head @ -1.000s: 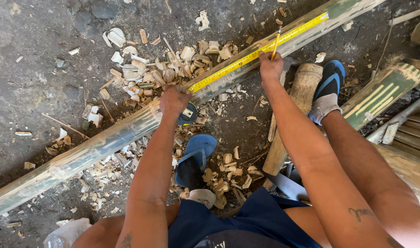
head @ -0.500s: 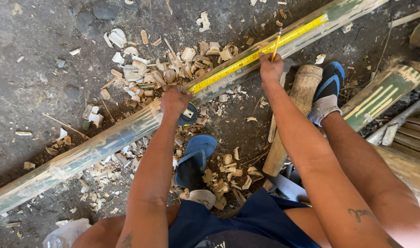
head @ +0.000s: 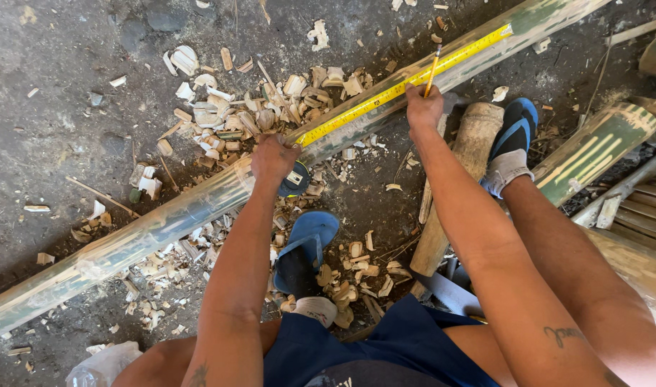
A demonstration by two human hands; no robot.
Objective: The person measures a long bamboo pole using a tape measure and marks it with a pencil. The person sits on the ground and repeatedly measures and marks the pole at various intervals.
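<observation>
Left hand clamps tape-measure case against bamboo pole. Right hand pinches pencil, tip on yellow tape stretched along pole. Pole lies diagonally on ground amid wood chips.

Your single head camera looked steeply down from above your arms; it sat near the bamboo pole crossing the ground diagonally.
</observation>
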